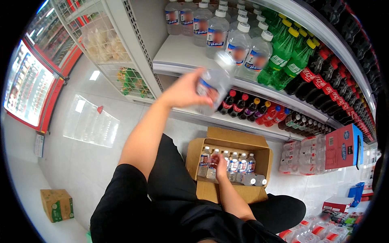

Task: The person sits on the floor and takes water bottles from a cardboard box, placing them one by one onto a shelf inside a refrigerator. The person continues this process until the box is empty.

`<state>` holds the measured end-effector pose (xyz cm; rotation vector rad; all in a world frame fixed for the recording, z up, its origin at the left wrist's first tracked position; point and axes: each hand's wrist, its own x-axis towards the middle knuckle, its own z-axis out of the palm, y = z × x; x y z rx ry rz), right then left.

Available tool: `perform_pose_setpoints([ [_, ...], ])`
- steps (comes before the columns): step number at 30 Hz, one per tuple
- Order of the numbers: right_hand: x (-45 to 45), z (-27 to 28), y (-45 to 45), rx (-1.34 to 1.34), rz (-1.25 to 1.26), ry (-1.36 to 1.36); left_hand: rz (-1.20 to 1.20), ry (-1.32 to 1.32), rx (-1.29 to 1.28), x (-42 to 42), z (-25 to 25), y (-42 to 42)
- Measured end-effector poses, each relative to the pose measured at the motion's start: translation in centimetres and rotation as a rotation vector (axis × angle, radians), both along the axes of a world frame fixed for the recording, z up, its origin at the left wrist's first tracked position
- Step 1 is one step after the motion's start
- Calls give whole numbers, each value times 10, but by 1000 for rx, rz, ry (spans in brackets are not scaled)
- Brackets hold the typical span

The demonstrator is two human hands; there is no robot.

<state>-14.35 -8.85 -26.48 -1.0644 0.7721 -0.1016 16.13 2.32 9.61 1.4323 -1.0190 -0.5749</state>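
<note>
My left hand [185,91] grips a clear plastic bottle [218,80] with a white cap and a blue-and-white label, tilted and blurred, in front of the shelf edge. Behind it, several matching bottles [217,32] stand upright on the white shelf [179,51]. Lower down, my right hand [221,167] is inside an open cardboard box [200,189], in front of standing bottles [233,164] of the same kind. Its fingers are blurred, so a grip there cannot be made out. Two bottles [253,179] lie on their sides at the box's near right corner.
Green bottles [285,56] and cola bottles [322,80] fill the shelf to the right. Small soda bottles [244,104] line the lower shelf. Shrink-wrapped packs [304,155] stand right of the box. A wire rack [109,45] and a red-framed fridge [30,85] are at left.
</note>
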Motion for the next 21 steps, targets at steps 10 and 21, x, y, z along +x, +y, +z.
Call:
perform_pose_setpoints([
  [10, -11, -32, 40, -652, 875, 328, 694, -250, -248, 104, 41, 9],
  [21, -15, -46, 36, -626, 821, 316, 465, -162, -59, 226, 7, -13],
])
